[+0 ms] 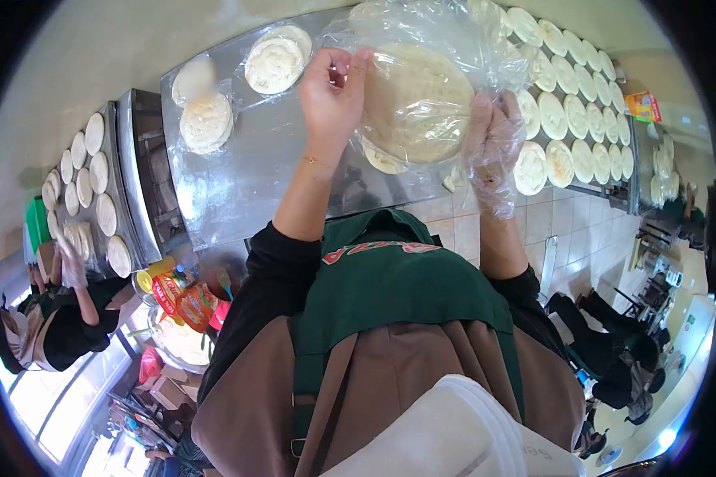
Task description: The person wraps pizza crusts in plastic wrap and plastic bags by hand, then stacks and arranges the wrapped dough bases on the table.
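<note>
A clear plastic bag (453, 48) with round flat bread (418, 103) inside is held up over the metal table. My left hand (334, 95), bare, pinches the bag's edge at the left of the bread. On the right side, my right hand (495, 143), in a clear plastic glove, grips the bag beside the bread. Another flat bread (383, 159) shows partly beneath the bag. Bagged breads lie on the table's left part, one stack (274, 63) near the back and another (206, 123) farther left.
Rows of round breads (581, 119) cover the surface at right, and more (98, 171) lie on a left table. A gloved co-worker (64, 318) stands at lower left, near red packets (195, 306) and a large bowl (179, 342). Other people (612, 342) are at lower right.
</note>
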